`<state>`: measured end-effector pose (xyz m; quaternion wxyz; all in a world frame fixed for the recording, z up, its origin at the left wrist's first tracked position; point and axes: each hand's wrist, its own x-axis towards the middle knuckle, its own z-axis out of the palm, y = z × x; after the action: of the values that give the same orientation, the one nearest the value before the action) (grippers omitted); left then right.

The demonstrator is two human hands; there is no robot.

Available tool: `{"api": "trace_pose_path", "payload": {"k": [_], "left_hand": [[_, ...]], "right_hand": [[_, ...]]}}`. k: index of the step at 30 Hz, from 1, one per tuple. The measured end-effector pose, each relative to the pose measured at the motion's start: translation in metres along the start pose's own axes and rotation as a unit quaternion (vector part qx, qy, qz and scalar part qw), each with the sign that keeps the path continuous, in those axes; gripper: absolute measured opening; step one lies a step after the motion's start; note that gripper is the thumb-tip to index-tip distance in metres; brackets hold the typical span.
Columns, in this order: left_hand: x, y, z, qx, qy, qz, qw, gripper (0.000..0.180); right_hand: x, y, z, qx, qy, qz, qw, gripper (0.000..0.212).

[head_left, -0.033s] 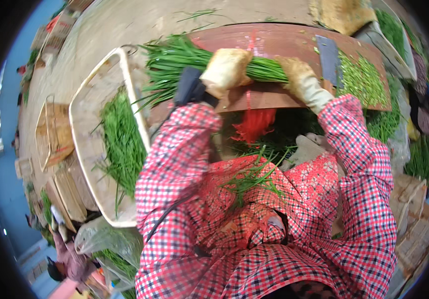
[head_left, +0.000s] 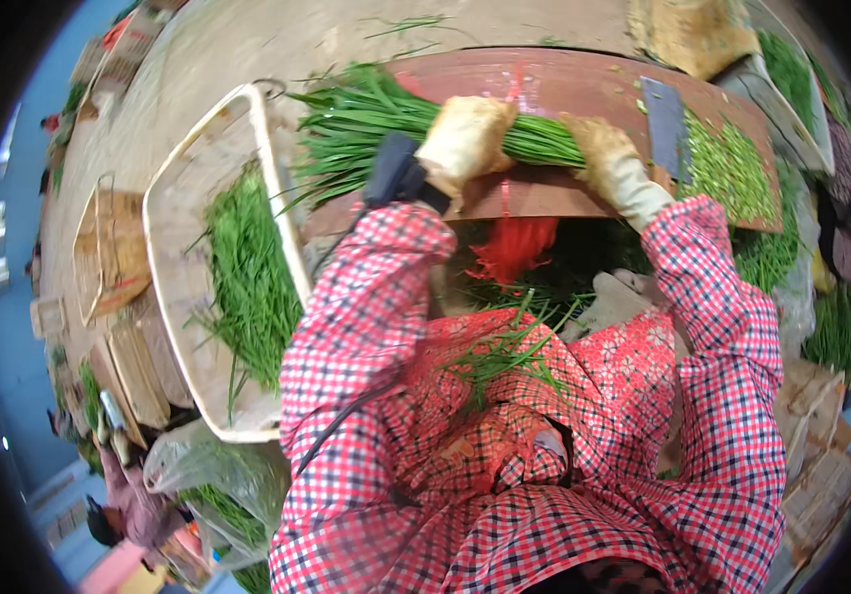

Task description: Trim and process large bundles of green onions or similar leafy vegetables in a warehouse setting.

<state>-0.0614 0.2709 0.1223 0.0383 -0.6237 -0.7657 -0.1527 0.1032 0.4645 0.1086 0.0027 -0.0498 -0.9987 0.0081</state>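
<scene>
A bunch of green chives (head_left: 371, 114) lies across a reddish-brown board (head_left: 584, 84), leaves fanned to the left and stem ends to the right. My left hand (head_left: 467, 137), in a stained cream glove, is closed round its middle. At the stem ends, my gloved right hand (head_left: 609, 163) is closed on the bunch, its fingertips partly hidden. Thin red string runs over the board beside my left hand, and a tuft of red string (head_left: 515, 247) hangs below the near edge. Just right of my right hand lies a cleaver (head_left: 663, 124) with a dark grey blade.
Chopped green-white stem bits (head_left: 727, 173) cover the board's right end. A white-rimmed tub (head_left: 272, 163) with loose chives (head_left: 247, 277) stands to my left. Loose leaves (head_left: 505, 361) lie on my lap. A plastic bag (head_left: 198, 460) sits lower left; other people are at both sides.
The board, tub and hands appear slightly farther right in the picture. Both hands keep their hold on the chives.
</scene>
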Motion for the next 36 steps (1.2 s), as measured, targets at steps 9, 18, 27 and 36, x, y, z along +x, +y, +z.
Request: {"api": "trace_pose_path", "payload": {"k": [9, 18, 27, 36], "left_hand": [[-0.002, 0.025, -0.011, 0.139, 0.000, -0.021, 0.990, 0.086], [-0.004, 0.012, 0.022, -0.003, -0.005, -0.007, 1.000, 0.070], [0.002, 0.009, 0.031, 0.037, -0.044, -0.007, 0.998, 0.075], [0.004, -0.007, 0.027, -0.007, -0.080, -0.017, 0.997, 0.079]], "right_hand": [[0.006, 0.018, 0.012, -0.043, 0.014, -0.036, 0.998, 0.083], [-0.016, 0.020, -0.015, -0.016, -0.035, -0.021, 0.999, 0.069], [-0.132, 0.053, -0.102, 0.067, 0.000, 0.157, 0.985, 0.035], [-0.061, 0.056, -0.037, 0.116, 0.083, 0.059, 0.988, 0.046]]}}
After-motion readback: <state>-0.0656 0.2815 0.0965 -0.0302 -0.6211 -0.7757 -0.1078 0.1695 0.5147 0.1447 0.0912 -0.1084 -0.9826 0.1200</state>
